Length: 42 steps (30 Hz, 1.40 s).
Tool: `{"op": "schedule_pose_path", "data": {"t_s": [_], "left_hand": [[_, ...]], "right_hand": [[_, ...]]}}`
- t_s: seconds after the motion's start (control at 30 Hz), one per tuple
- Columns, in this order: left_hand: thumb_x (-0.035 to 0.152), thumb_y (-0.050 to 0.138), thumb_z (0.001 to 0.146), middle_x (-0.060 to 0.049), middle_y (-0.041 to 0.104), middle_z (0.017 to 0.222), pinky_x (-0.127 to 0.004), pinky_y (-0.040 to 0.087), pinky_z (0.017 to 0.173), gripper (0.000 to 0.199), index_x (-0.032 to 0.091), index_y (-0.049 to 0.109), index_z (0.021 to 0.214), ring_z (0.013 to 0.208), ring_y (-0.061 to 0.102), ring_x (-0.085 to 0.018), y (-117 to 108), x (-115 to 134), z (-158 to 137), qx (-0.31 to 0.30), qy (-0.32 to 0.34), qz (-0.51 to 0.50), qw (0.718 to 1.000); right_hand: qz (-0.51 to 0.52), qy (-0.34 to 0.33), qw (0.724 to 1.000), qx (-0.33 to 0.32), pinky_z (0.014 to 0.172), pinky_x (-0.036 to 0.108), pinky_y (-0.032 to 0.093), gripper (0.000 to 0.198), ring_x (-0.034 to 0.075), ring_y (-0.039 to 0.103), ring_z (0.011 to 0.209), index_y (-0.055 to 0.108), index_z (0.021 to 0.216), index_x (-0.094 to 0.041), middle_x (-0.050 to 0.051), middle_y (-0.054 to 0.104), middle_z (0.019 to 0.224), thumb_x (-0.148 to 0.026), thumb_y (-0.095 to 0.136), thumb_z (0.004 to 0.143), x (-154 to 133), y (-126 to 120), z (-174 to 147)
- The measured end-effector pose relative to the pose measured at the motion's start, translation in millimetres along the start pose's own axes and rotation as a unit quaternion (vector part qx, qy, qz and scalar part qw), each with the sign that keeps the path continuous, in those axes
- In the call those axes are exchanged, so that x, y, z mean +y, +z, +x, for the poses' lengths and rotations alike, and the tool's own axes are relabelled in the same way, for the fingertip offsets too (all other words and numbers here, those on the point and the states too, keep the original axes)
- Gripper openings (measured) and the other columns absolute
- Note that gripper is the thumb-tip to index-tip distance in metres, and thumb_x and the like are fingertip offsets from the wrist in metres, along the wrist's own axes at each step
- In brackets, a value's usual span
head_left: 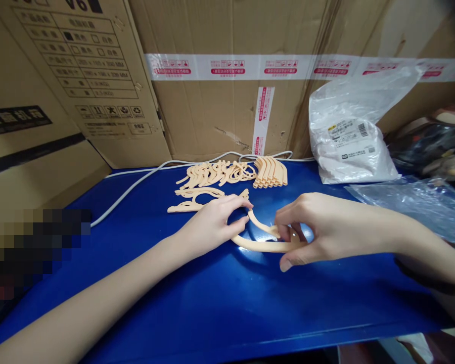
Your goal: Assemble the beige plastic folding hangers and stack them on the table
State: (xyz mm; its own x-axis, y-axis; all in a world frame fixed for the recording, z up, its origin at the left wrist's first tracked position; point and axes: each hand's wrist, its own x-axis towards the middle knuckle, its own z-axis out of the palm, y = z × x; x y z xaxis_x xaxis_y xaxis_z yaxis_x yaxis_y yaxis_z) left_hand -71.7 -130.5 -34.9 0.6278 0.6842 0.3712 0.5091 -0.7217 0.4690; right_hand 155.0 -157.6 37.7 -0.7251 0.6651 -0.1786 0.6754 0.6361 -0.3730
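Observation:
A beige curved plastic piece [263,246], which looks like part of a clothes hanger, is held low over the blue table between my hands. My left hand [216,222] pinches its left side, thumb and forefinger at a thinner curved strip [261,222]. Around the right end, my right hand [307,227] is closed with fingers above and thumb below. My fingers partly hide where the strip and the thicker piece meet. Just beyond my left hand lie a few similar beige hanger pieces [185,207].
Behind are a pile of beige hook-like pieces [208,173] and a neat stack of curved arms [271,172]. A white cable [136,174] runs along the back. Cardboard boxes [212,116] wall the blue table [250,313]. A white plastic bag [352,141] and clear film [413,202] lie right.

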Motion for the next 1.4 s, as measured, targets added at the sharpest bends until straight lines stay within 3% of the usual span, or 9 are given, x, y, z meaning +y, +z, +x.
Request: {"op": "schedule_pose_path", "data": {"t_s": [0.27, 0.43, 0.6, 0.73, 0.87, 0.97, 1.13, 1.4], "left_hand": [[0.023, 0.055, 0.090, -0.004, 0.066, 0.105, -0.031, 0.045, 0.086, 0.021, 0.017, 0.060, 0.110, 0.098, 0.060, -0.018, 2, 3, 0, -0.015, -0.001, 0.022, 1.000], [0.025, 0.048, 0.095, -0.006, 0.065, 0.106, -0.033, 0.045, 0.087, 0.023, 0.016, 0.060, 0.112, 0.099, 0.059, -0.020, 0, 5, 0, -0.033, 0.006, 0.035, 0.999], [0.021, 0.038, 0.098, -0.007, 0.063, 0.114, -0.034, 0.044, 0.092, 0.028, 0.018, 0.057, 0.119, 0.105, 0.058, -0.020, 0, 4, -2, -0.041, 0.010, 0.038, 0.998], [0.009, 0.035, 0.093, -0.009, 0.061, 0.119, -0.036, 0.044, 0.094, 0.035, 0.016, 0.056, 0.121, 0.109, 0.056, -0.021, 0, 5, -2, -0.059, 0.013, 0.059, 0.996], [0.002, 0.034, 0.088, -0.010, 0.061, 0.121, -0.038, 0.045, 0.093, 0.041, 0.015, 0.055, 0.121, 0.110, 0.056, -0.022, -1, 6, -1, -0.074, 0.023, 0.091, 0.993], [-0.001, 0.035, 0.086, -0.010, 0.060, 0.123, -0.038, 0.045, 0.092, 0.044, 0.016, 0.053, 0.122, 0.111, 0.056, -0.022, -2, 5, 0, -0.078, 0.037, 0.099, 0.991], [-0.004, 0.034, 0.086, -0.006, 0.058, 0.126, -0.037, 0.044, 0.094, 0.048, 0.019, 0.050, 0.124, 0.113, 0.056, -0.020, -2, 1, 1, -0.084, 0.066, 0.078, 0.991], [-0.004, 0.033, 0.086, -0.004, 0.052, 0.138, -0.038, 0.041, 0.104, 0.055, 0.023, 0.045, 0.132, 0.125, 0.049, -0.020, 3, -4, -1, -0.074, 0.065, 0.085, 0.992]], "right_hand": [[-0.036, 0.014, 0.999, -0.021, 0.047, 0.022, 0.029, 0.030, 0.012, 0.052, 0.053, 0.049, 0.090, -0.024, -0.006, 0.061, 0.066, -0.040, 0.069, 0.074, -6, 5, -1], [-0.037, 0.013, 0.998, -0.043, 0.046, 0.023, 0.028, 0.025, 0.011, 0.050, 0.052, 0.048, 0.087, -0.025, -0.006, 0.061, 0.066, -0.037, 0.066, 0.075, -10, 7, -3], [-0.052, -0.006, 0.997, -0.064, 0.043, 0.023, 0.022, 0.020, 0.009, 0.039, 0.045, 0.042, 0.076, -0.024, -0.008, 0.052, 0.057, -0.025, 0.062, 0.074, -9, 11, -6], [-0.060, -0.025, 0.996, -0.057, 0.049, 0.023, 0.027, 0.014, 0.009, 0.045, 0.053, 0.048, 0.077, -0.023, -0.007, 0.057, 0.066, -0.016, 0.060, 0.072, -1, 12, -5], [-0.095, -0.076, 0.992, -0.019, 0.066, 0.025, 0.036, 0.016, 0.014, 0.054, 0.076, 0.055, 0.078, -0.022, -0.001, 0.060, 0.082, -0.007, 0.057, 0.071, 13, 12, 1], [-0.149, -0.089, 0.984, 0.045, 0.074, 0.028, 0.038, 0.013, 0.018, 0.053, 0.085, 0.059, 0.078, -0.020, 0.004, 0.058, 0.091, -0.007, 0.055, 0.077, 24, 15, 7], [-0.210, -0.050, 0.969, 0.118, 0.075, 0.030, 0.040, 0.016, 0.019, 0.055, 0.083, 0.062, 0.082, -0.020, 0.006, 0.057, 0.092, -0.009, 0.051, 0.087, 33, 23, 15], [-0.274, -0.016, 0.952, 0.136, 0.073, 0.030, 0.040, 0.012, 0.019, 0.061, 0.077, 0.061, 0.089, -0.016, 0.006, 0.063, 0.087, -0.011, 0.050, 0.090, 32, 28, 23]]}}
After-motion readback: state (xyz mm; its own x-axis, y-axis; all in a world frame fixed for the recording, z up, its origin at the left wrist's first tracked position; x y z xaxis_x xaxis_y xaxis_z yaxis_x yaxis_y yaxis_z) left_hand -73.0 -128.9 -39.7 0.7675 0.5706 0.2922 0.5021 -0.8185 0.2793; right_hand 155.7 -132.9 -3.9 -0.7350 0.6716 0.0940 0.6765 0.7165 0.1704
